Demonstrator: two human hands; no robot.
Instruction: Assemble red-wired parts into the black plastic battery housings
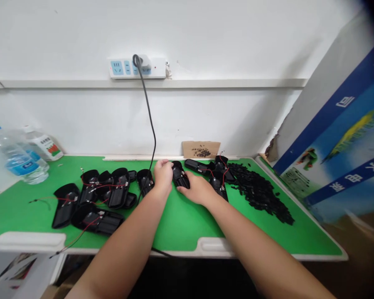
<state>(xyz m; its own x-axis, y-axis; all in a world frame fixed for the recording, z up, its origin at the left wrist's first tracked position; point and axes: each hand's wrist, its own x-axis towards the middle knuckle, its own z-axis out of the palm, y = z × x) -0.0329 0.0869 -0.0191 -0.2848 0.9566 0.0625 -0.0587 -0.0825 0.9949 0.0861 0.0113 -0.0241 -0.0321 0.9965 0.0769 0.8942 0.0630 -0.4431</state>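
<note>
My right hand is wrapped round the right side of a black plastic housing, thumb along its lower edge. At the housing's upper left is my left hand, its fingertips pinched together; what they hold, if anything, is too small to make out. Just left of that hand lies another black housing, partly behind the dark cable. Several more housings with thin red and black wires lie in a group on the left. Right of my right hand are further wired housings.
A heap of small black parts covers the right of the green table. Tiny dark pieces lie on cardboard by the wall. A cable drops from the power strip across the table. Bottles stand left; a large box right.
</note>
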